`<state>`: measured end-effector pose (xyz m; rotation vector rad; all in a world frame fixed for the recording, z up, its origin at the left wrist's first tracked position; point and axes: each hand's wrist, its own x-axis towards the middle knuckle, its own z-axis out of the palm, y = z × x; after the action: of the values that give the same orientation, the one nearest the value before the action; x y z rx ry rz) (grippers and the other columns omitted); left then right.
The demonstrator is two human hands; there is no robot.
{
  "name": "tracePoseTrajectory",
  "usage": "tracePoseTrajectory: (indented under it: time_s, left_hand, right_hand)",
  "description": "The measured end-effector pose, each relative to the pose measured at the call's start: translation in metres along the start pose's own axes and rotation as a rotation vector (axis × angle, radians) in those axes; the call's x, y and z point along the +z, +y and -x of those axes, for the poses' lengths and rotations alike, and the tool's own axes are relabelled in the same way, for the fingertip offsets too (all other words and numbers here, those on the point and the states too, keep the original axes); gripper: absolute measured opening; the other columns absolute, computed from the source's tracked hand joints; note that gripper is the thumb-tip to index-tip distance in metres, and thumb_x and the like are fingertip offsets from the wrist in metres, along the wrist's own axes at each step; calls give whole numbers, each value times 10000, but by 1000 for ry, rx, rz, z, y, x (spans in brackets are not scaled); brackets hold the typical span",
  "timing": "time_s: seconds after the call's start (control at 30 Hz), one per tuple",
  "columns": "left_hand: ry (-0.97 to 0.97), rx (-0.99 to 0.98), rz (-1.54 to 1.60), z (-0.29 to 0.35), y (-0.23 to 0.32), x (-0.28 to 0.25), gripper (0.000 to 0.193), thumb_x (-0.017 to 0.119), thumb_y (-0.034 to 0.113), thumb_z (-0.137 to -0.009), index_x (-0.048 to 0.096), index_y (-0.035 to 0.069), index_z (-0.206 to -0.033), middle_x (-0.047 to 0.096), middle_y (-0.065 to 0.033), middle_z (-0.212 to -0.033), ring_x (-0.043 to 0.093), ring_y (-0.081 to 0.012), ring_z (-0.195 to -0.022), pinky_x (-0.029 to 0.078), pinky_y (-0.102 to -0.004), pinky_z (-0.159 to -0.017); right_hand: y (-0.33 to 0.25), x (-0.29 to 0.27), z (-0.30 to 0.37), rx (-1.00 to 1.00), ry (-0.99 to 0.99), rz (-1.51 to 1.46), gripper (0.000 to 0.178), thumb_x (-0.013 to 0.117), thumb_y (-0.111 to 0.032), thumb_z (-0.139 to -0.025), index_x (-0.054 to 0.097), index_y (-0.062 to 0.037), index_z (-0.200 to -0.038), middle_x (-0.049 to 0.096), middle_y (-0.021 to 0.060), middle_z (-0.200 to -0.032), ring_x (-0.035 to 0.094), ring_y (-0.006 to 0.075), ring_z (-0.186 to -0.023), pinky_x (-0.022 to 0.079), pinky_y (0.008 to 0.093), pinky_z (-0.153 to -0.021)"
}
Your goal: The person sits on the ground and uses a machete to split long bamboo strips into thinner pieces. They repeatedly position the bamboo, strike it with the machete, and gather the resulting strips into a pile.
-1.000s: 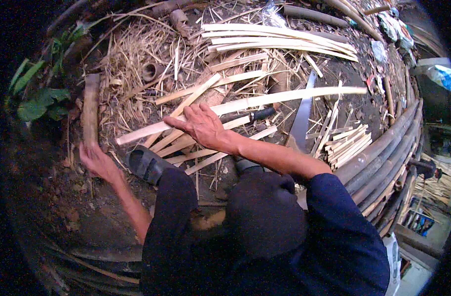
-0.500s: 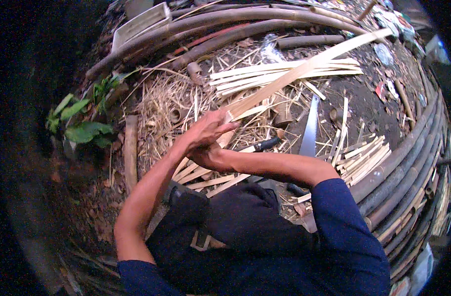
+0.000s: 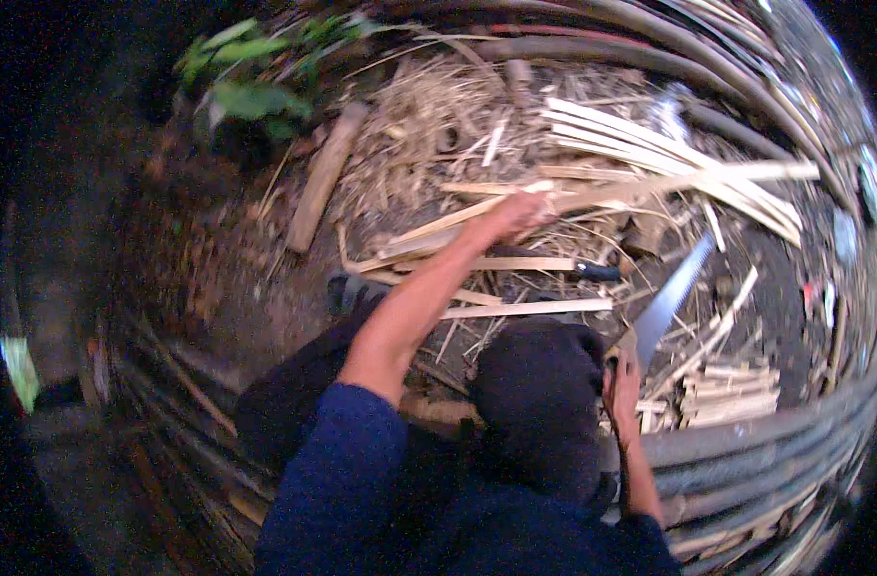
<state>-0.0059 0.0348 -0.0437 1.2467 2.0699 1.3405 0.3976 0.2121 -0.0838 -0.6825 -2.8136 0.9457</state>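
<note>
My left hand point(image 3: 520, 215) is closed around the near end of a long, pale split-bamboo strip point(image 3: 688, 180). The strip reaches off to the right, across a fan of similar pale strips point(image 3: 640, 146) on the ground. Low on the right, my right hand point(image 3: 623, 386) is closed at the handle of a handsaw, beside my dark-clothed knee. The handsaw's toothed silver blade point(image 3: 671, 293) points away and to the right. A tool with a black handle point(image 3: 597, 272) lies among loose strips between my hands; the rest of it is hard to make out.
Short cut strips point(image 3: 731, 396) are stacked at the right, in front of long bamboo poles point(image 3: 774, 446). More poles point(image 3: 640, 58) lie along the back. Dry shavings point(image 3: 410, 120) cover the ground, with a short wooden piece point(image 3: 328, 178) and a green plant point(image 3: 256, 101) at the left.
My hands have parted: the right has moved from beside the left down to the saw's handle. My left hand still holds the long strip, now lower. The view has turned.
</note>
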Motion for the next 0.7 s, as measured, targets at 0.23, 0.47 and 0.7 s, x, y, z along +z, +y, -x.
tracePoseTrajectory:
  time_s: [0.23,0.47,0.7]
  left_hand:
    - [-3,-102,-10,29,-46,17,251,600,271,-854,542,62,-982,626,-156,-843,599,-323,-772,471,-421,-689]
    - [31,-85,-258,12,-37,16,334,635,350,-820,590,53,-967,623,-184,-826,612,-326,-747,473,-422,-675]
    - [-209,-239,-58,10,-33,-8,392,463,390,-919,559,13,-868,565,-134,-716,548,-243,-686,447,-387,-653]
  right_hand:
    - [28,13,28,-68,-270,352,462,499,-162,-882,413,-18,-1312,535,198,-993,529,360,-897,410,466,-742]
    - [19,1,32,428,60,-221,446,554,-240,-907,435,37,-1236,542,170,-1051,520,310,-919,413,388,-824]
    - [-111,-124,78,425,749,-656,395,605,-267,-885,510,30,-1128,572,77,-913,542,172,-822,454,288,-746]
